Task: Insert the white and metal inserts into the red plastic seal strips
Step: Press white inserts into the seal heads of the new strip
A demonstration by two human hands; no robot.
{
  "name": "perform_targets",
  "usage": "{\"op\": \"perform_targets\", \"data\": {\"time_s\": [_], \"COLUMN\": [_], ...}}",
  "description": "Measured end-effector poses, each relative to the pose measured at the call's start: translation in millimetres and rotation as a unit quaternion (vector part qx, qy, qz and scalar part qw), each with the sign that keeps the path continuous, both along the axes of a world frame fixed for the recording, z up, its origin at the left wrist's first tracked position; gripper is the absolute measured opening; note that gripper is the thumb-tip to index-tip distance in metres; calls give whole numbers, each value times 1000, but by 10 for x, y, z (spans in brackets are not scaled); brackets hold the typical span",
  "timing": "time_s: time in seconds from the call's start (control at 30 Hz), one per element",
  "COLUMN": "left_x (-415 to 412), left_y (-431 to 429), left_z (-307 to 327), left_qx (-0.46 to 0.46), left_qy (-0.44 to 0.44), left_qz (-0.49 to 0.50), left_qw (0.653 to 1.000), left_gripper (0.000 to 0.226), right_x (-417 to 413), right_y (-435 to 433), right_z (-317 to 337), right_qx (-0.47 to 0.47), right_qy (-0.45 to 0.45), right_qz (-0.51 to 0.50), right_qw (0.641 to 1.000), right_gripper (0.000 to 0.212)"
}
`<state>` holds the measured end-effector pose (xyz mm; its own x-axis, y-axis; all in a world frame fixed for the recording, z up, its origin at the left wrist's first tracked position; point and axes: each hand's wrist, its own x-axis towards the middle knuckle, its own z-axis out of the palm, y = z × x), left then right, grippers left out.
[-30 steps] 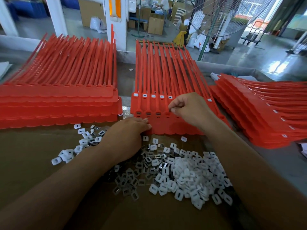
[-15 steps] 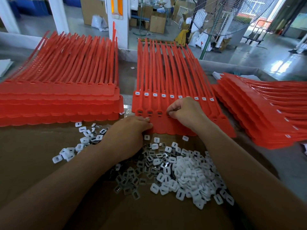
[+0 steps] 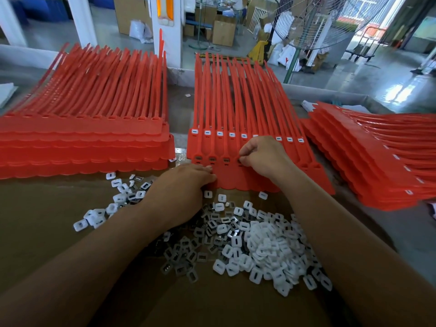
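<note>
Cardboard-covered bench (image 3: 35, 208), three red strip stacks (image 3: 236, 102), loose inserts (image 3: 271, 244) (white, metal)

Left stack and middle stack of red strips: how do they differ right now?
The left stack shows empty sockets; the middle stack carries white inserts and three metal inserts on top. No hand touches the left stack; the left hand and right hand are both on the middle stack. Both are red, tails pointing away.

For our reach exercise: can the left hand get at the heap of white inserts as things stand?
Probably yes: the left hand lies near the white inserts, which sit uncovered on the cardboard.
</note>
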<state>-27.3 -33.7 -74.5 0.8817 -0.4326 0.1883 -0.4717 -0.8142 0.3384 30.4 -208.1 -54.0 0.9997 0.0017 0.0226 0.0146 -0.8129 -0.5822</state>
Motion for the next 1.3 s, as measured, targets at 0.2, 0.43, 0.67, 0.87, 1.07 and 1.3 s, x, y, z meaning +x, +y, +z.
{"op": "perform_targets", "data": {"time_s": [0.2,0.43,0.67,0.87,1.07,1.3], "left_x": [14,12,18,20,16,8], "left_y": [-14,-12,-3,11,26,26], "left_z": [22,15,-18,-26,-51,-40], "left_qx": [-2,5,14,2,-13,-11], "left_qy": [6,2,-17,-15,-26,-27], "left_qz": [1,0,-10,-27,-24,-28], "left_qw": [1000,1000,1000,1000,999,999], "left_gripper": [52,53,48,41,41,37], "right_x": [2,-224,-645,-709,-751,-756], "right_y": [-43,-69,91,210,307,333], "right_z": [49,182,255,150,67,63], "right_qx": [11,-10,-20,-76,-118,-97], "right_qy": [16,-25,43,6,-24,-3], "right_qz": [2,71,253,280,265,258], "right_qw": [1000,997,966,957,957,961], "right_gripper": [17,10,8,15,19,11]}}
